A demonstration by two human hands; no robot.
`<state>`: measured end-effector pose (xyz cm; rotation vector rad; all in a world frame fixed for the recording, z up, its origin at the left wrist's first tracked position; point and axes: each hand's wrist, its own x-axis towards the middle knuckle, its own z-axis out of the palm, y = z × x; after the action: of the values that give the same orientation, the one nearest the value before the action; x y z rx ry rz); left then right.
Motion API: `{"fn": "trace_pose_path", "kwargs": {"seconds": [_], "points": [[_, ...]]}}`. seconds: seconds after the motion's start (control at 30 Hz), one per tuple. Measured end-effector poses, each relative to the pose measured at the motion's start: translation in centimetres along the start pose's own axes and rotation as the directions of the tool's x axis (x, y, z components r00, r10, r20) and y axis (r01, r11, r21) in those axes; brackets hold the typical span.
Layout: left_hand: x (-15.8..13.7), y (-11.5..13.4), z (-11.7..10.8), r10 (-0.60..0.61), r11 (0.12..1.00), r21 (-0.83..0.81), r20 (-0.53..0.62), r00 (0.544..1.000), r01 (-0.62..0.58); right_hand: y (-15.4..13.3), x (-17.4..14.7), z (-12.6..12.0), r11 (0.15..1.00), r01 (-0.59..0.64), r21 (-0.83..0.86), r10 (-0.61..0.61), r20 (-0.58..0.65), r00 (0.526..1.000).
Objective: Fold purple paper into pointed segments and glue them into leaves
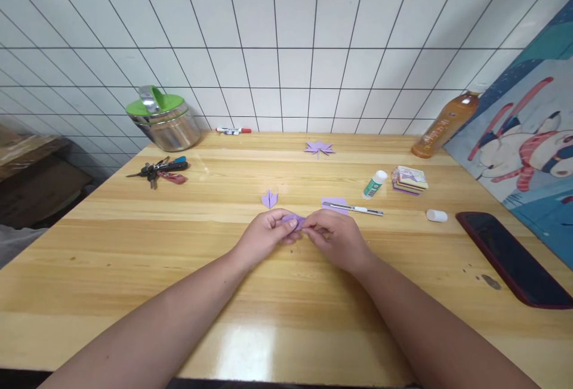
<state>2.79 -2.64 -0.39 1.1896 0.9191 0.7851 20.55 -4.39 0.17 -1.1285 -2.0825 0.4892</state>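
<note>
Between my two hands is a small piece of purple paper (pixel 294 221), partly covered by the fingers. My left hand (pixel 268 231) is closed on it, thumb on top. At the paper's right end, the fingertips of my right hand (pixel 338 237) pinch it. A folded purple paper piece (pixel 269 199) lies just beyond my left hand. Past my right hand is a flat purple paper sheet (pixel 329 203), with a utility knife (pixel 358 208) lying across it. Farther back rests a purple paper leaf shape (pixel 319 149) with several points.
A glue stick (pixel 375 185), its white cap (pixel 437 215), a stack of paper (pixel 409 180), a phone (pixel 514 258) and a drink bottle (pixel 447 123) are on the right. Keys (pixel 159 169), a steel pot (pixel 168 123) and a marker (pixel 233 130) are at the left and back, before the tiled wall.
</note>
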Motion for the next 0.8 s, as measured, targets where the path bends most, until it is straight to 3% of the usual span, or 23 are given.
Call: {"fn": "trace_pose_path", "kwargs": {"seconds": [0.1, 0.33, 0.43, 0.57, 0.67, 0.8], "points": [[0.11, -0.21, -0.26, -0.024, 0.999, 0.027, -0.064, 0.998, 0.025, -0.08, 0.03, -0.08, 0.997, 0.072, 0.032, -0.073, 0.035, 0.997], [0.19, 0.06, -0.07, 0.061, 0.998, 0.015, -0.034, 0.998, -0.06, 0.2, 0.09, -0.13, 0.997, 0.074, -0.013, -0.073, 0.008, 0.997], [0.21, 0.06, -0.17, 0.093, 0.994, 0.069, -0.05, 0.994, -0.089, 0.33, 0.01, -0.05, 0.999, 0.022, -0.031, -0.023, -0.027, 0.999], [0.21, -0.11, -0.36, 0.044, 0.998, 0.044, -0.009, 0.999, -0.044, 0.37, -0.12, 0.07, 0.996, -0.088, 0.007, 0.088, -0.046, 0.995], [0.19, -0.16, -0.35, 0.03, 0.999, 0.045, 0.004, 1.0, -0.03, 0.41, -0.16, 0.13, 0.993, -0.103, 0.057, 0.104, -0.006, 0.995], [0.06, 0.01, -0.16, 0.085, 0.989, 0.123, -0.059, 0.995, -0.078, 0.32, -0.11, 0.21, 0.988, -0.097, 0.116, 0.092, 0.053, 0.994]]}}
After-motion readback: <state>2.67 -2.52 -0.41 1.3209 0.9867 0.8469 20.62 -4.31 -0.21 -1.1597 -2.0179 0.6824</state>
